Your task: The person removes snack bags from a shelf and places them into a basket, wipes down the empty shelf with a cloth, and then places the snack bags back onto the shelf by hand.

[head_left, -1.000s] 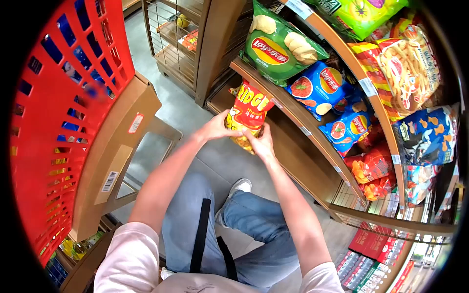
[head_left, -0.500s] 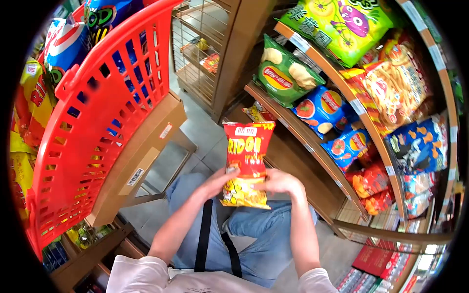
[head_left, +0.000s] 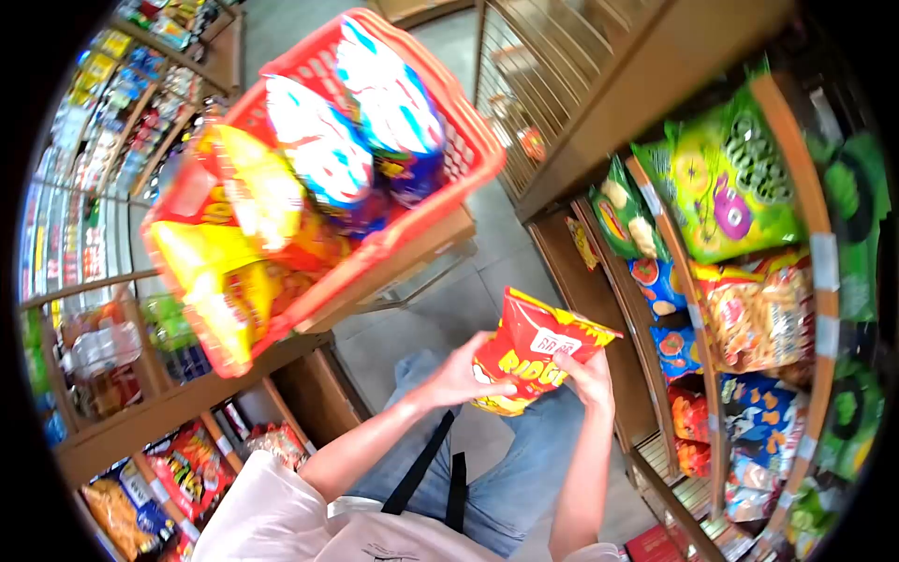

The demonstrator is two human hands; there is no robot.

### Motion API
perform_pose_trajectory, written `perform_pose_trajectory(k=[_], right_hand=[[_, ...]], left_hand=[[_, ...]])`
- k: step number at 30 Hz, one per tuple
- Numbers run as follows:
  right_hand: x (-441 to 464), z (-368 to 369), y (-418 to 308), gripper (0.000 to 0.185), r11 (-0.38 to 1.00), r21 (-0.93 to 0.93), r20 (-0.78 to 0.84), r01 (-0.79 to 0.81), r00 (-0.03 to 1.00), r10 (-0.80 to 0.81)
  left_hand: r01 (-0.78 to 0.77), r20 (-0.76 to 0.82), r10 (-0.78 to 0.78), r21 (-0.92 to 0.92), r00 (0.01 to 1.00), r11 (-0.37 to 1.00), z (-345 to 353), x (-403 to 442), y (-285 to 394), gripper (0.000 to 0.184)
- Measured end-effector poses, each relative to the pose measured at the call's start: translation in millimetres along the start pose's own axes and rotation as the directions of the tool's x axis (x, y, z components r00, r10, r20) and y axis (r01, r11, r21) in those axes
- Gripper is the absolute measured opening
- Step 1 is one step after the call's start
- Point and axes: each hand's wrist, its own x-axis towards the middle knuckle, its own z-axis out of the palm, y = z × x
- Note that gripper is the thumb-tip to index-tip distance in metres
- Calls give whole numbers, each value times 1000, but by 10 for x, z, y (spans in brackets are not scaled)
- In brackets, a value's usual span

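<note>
A red and yellow chip bag point(head_left: 529, 356), lettered RIDGE, is held between both hands above the person's knees. My left hand point(head_left: 464, 375) grips its left side, fingers partly behind it. My right hand point(head_left: 588, 379) holds its right side, thumb on the front. Up and left of the hands, a red basket point(head_left: 473, 140) rests on a brown cardboard box point(head_left: 412, 267). In the basket lie blue and white bags point(head_left: 323, 150) and yellow and red bags point(head_left: 225, 272).
On the right, curved shelves hold a green snack bag point(head_left: 721, 187), a fries bag point(head_left: 754, 314) and blue bags point(head_left: 763, 417). A wire rack point(head_left: 534, 75) stands at the top. Lower left shelves point(head_left: 140, 403) carry more snack bags.
The view has swung toward the basket, so its contents now show. The chip bag has turned and tilted, and my right hand has moved up along its side.
</note>
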Motion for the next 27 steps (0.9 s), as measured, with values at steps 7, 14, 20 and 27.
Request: perform_pose_trajectory(k=[7,14,20,27], right_hand=[[-887,898,-1302,44,921,-367,-78,-131,991,110],[-1552,1831,-2344,53,840,-519,40,-157,977,208],[-1651,2353,-3058,53,695,-719,247,-10,931,268],[-1418,2084,-3708,69,504,-856,450,119,653,609]], left_hand=[[38,92,-39,8,995,999,252,-994,1118,84],[-139,-55,134,-106,989,985,238,-1998,2541,71],[-155,-123,161,58,979,986,239,-2441,3215,42],[-75,-200,107,159,974,984,553,-2313,3171,32]])
